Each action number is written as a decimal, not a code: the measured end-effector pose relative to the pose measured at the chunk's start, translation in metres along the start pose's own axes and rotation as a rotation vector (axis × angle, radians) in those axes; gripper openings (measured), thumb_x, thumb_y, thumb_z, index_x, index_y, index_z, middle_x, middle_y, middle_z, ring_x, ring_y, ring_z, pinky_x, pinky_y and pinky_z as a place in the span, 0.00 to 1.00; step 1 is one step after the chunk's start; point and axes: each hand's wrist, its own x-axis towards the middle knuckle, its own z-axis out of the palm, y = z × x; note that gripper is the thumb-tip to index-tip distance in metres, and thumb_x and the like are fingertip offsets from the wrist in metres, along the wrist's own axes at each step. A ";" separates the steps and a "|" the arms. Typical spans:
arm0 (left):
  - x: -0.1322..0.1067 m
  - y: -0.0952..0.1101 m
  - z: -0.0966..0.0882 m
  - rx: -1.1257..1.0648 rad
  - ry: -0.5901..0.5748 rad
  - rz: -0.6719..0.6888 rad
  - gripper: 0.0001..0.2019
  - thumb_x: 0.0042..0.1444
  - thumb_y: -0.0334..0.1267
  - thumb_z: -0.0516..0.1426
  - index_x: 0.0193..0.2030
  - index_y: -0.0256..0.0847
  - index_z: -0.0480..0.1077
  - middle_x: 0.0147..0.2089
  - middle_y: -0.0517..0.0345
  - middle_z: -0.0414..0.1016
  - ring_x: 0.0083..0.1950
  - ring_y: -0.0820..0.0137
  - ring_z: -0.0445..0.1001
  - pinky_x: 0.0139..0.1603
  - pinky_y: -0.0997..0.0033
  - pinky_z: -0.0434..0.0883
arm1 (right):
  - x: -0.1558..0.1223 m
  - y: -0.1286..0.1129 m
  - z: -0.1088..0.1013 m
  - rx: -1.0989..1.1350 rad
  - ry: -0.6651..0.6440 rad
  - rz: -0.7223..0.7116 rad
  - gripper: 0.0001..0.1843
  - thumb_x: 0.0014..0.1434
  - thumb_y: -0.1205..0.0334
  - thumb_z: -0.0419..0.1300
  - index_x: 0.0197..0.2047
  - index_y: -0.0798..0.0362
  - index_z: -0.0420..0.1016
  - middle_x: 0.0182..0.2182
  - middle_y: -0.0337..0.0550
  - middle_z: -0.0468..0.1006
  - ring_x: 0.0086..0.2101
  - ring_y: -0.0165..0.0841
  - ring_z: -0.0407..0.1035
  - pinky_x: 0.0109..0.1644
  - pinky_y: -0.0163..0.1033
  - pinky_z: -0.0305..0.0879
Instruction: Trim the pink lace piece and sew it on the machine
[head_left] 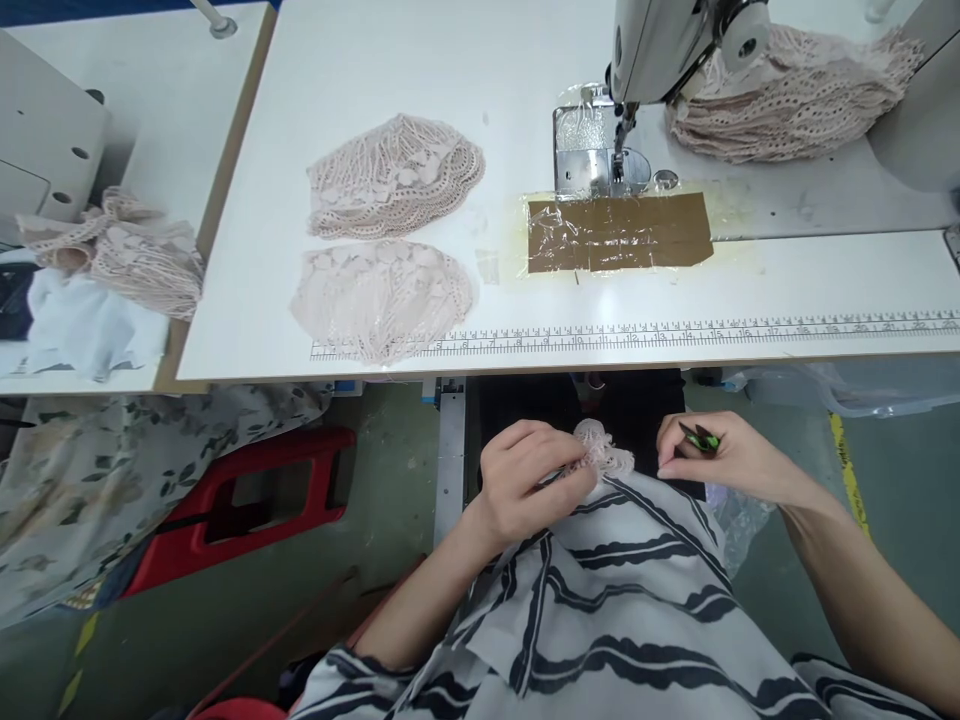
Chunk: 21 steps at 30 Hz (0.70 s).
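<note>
Over my lap, below the table edge, my left hand (531, 478) is closed on a small bunched piece of pale pink lace (598, 447). To its right, my right hand (724, 455) is curled around small thread snips (700, 438) with green and black parts, and its thumb and fingertips are pinched together. A gap separates the snips from the lace. On the white table, a stack of lace pieces (394, 180) lies behind a second lace stack (382, 300) near the front edge.
A sewing machine (660, 50) stands over its metal needle plate, with brown tape (619, 235) in front. More lace (795, 100) is heaped beneath its arm. A printed ruler (675, 335) runs along the front edge. At left are another machine (45, 140) and a red stool (247, 500).
</note>
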 end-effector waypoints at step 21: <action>-0.007 -0.004 -0.005 -0.016 -0.015 -0.035 0.05 0.56 0.26 0.57 0.34 0.39 0.69 0.30 0.56 0.75 0.31 0.72 0.76 0.31 0.72 0.75 | -0.040 0.050 -0.041 -0.151 0.754 0.041 0.11 0.56 0.52 0.64 0.33 0.51 0.76 0.24 0.37 0.73 0.22 0.27 0.64 0.25 0.35 0.58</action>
